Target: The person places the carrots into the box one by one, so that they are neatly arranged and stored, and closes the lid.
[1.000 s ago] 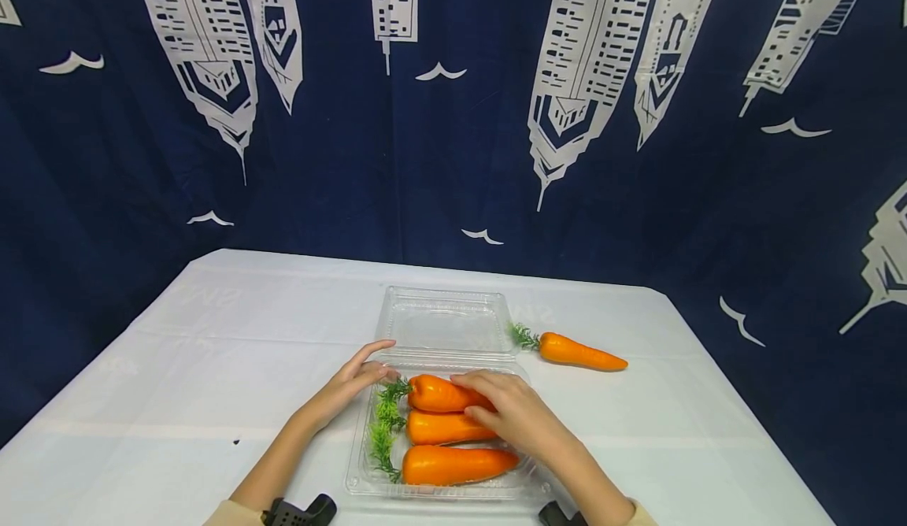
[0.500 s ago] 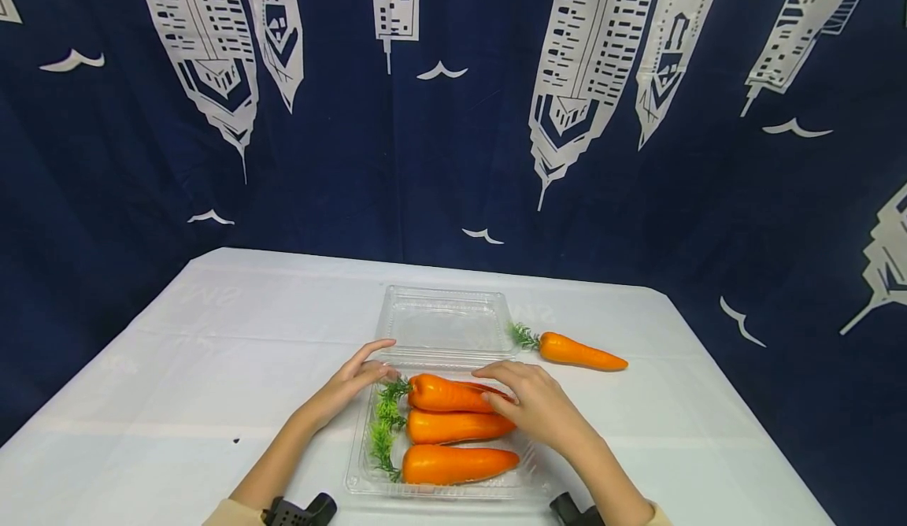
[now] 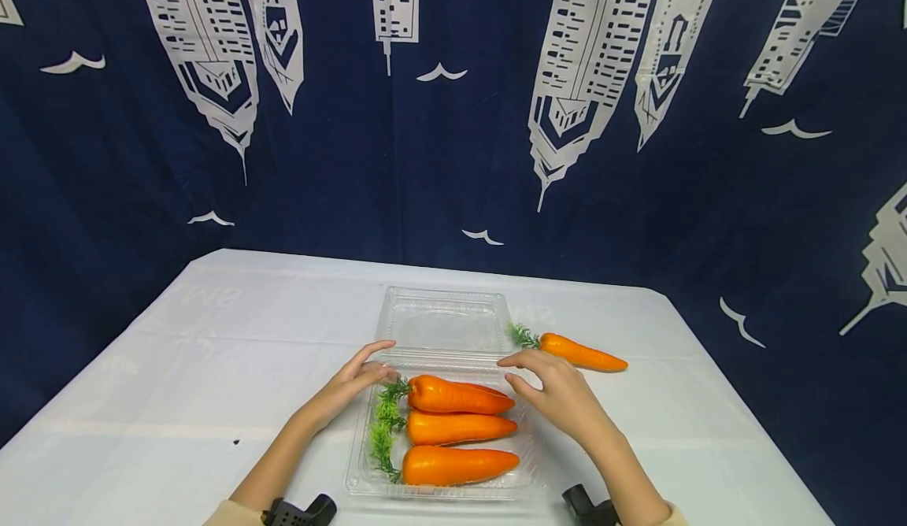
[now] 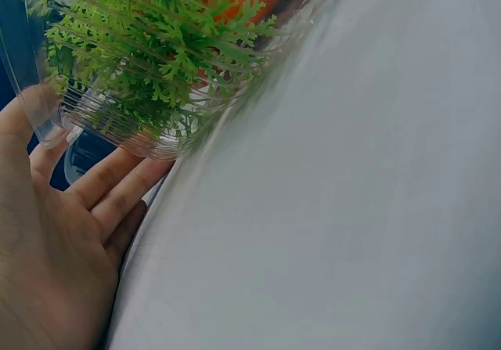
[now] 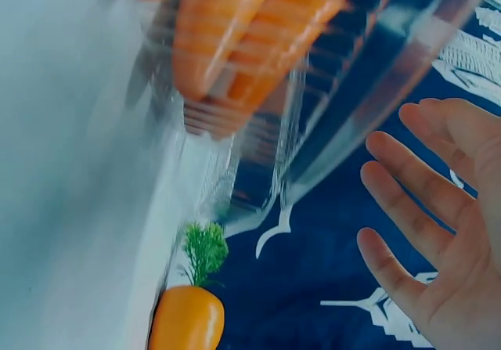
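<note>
A clear plastic clamshell box (image 3: 441, 493) lies open with its lid (image 3: 453, 317) folded back. Inside, three orange carrots with leafy green tops (image 4: 156, 52) lie side by side: a back one (image 3: 457, 394), a middle one (image 3: 460, 428) and a front one (image 3: 459, 465). My left hand (image 3: 343, 388) rests at the box's back left corner, its fingers extended along the outer wall in the left wrist view. Over the back right rim hovers my right hand (image 3: 556, 392), fingers spread and holding nothing; the right wrist view shows its palm apart from the box.
One more carrot (image 3: 581, 353) lies on the white tablecloth (image 3: 212, 368), right of the lid with its leaves near the lid's edge. A small dark speck (image 3: 237, 442) is on the cloth at left. Behind hangs a navy curtain (image 3: 340, 164) with white building prints.
My right hand has come away from the back carrot, moving right and a little back, uncovering the tips of the back and middle carrots. The left hand has stayed put.
</note>
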Tool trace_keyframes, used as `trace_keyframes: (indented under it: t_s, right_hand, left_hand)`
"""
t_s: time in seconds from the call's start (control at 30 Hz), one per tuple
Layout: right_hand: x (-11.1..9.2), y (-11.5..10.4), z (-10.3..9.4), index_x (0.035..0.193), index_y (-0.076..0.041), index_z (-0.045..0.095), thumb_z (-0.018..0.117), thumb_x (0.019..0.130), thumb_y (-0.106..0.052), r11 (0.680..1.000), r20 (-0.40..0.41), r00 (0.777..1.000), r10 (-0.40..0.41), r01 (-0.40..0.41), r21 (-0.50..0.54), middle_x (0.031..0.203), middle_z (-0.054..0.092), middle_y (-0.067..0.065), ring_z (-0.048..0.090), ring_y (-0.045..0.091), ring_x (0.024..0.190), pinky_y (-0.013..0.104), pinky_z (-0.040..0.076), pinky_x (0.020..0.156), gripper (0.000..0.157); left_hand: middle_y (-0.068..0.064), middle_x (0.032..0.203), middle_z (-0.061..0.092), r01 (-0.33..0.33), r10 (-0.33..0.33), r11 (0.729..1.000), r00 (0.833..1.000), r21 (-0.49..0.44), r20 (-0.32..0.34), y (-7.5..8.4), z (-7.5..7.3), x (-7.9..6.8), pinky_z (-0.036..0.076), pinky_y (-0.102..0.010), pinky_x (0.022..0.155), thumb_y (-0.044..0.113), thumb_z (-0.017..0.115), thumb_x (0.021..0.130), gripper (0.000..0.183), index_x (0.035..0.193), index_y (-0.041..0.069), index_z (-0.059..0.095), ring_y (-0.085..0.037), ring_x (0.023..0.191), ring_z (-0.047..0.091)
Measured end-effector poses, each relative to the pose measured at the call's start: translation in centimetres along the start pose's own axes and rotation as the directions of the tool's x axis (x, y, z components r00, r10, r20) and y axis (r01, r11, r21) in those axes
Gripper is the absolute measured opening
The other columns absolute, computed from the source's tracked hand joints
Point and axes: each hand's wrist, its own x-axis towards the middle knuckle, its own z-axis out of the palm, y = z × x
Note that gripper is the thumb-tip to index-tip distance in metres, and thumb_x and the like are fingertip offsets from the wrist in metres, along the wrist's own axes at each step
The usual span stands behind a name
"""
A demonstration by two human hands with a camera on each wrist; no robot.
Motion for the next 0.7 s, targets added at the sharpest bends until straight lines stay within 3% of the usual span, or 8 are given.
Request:
trace_keyframes:
  t_s: [0.37,0.7]
  right_hand:
    - [0.0,2.1,-0.8,0.099,-0.02,0.068,0.064,0.084,-0.024,0.996,-0.133,0.988,0.084,-0.078,0.051,0.093,0.068,-0.008,0.064,0.016,0.09,0.037,0.052,0.076,0.015]
    - [-0.1,4.0,-1.2,0.101,-0.014,0.067,0.067,0.082,-0.015,0.983,-0.255,0.951,0.178,-0.161,0.085,0.096,0.067,0.001,0.06,0.02,0.09,0.043,0.048,0.081,0.019]
  left_hand:
    - [-0.017,0.115,0.061,0.001,-0.001,1.0,1.0,-0.001,0.002,0.0,0.0,0.0,0.022,-0.062,0.102,0.028,0.042,0.096,0.046,0.14,0.022,0.029,-0.011,0.099,0.061]
    - [-0.016,0.115,0.061,0.004,-0.004,1.0,1.0,0.0,-0.005,0.1,0.0,-0.1,0.024,-0.061,0.102,0.028,0.042,0.096,0.046,0.14,0.021,0.029,-0.013,0.1,0.06]
